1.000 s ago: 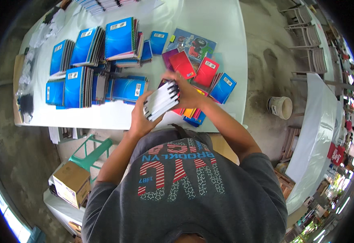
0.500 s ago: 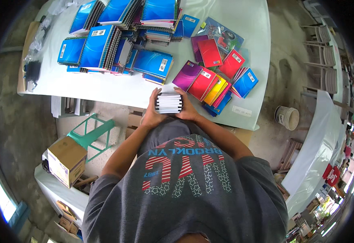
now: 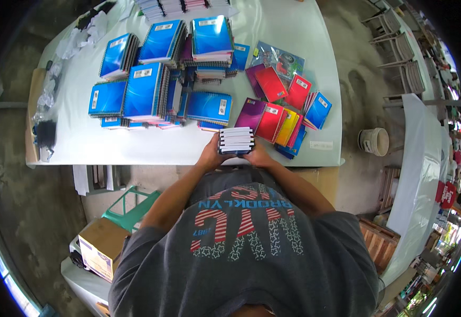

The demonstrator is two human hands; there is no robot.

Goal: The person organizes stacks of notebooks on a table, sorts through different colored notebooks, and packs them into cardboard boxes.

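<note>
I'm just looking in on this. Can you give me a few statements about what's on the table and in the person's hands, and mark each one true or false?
1. Both hands hold one small stack of notebooks at the table's near edge. True: left hand, right hand.
2. The blue spiral notebooks lie right of the red ones. False: they lie left of the red and purple notebooks.
3. A pale bucket stands on the floor, right of the table. True.
4. The cardboard box sits on the table. False: it sits below, at lower left.

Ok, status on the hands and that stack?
Left hand and right hand grip the notebook stack at the table edge. Coloured notebooks lie beside it.
</note>
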